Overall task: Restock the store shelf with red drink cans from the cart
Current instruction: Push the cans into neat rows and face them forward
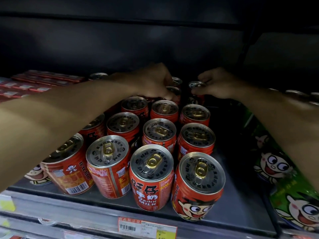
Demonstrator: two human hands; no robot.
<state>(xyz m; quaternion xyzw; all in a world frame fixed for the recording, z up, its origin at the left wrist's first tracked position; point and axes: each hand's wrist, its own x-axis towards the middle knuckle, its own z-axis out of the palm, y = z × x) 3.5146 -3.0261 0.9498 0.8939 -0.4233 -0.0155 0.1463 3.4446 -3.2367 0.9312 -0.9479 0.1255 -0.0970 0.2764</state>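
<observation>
Several red drink cans [151, 176] with silver tops and gold pull tabs stand in rows on the dark shelf [229, 209]. Both my arms reach deep toward the back. My left hand [155, 81] curls over the top of a can in the back of the middle rows; that can is mostly hidden under my fingers. My right hand [215, 85] pinches the rim of a red can [196, 91] at the back of the right row, standing upright on the shelf.
Green cartoon-printed packs [286, 183] line the right side of the shelf. Flat red packs [34, 83] are stacked at the back left. A price label [146, 227] sits on the shelf's front rail. The shelf above hangs low over the cans.
</observation>
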